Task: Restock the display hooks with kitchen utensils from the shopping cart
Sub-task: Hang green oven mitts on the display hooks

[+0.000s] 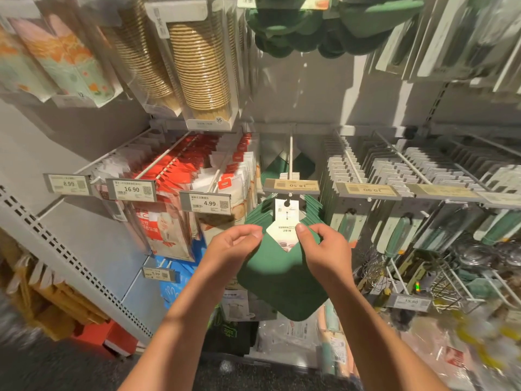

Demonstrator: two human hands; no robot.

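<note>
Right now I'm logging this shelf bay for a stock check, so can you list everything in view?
Green square mat with white card header: one in front, more behind, centre hook.
White metal display hook: one, centre, above the mats.
Price tag reading 18.50: one, beige, at the hook's tip.
Red and white packets: many, hooks at left.
Stacked brown paper cups in clear packs: two packs, upper left.
Grey-carded green-handled utensils: many, hooks at right.
Wire whisks: several, silver, lower right.
Left hand: touches the mat's left edge.
Right hand: pinches the card header.
</note>
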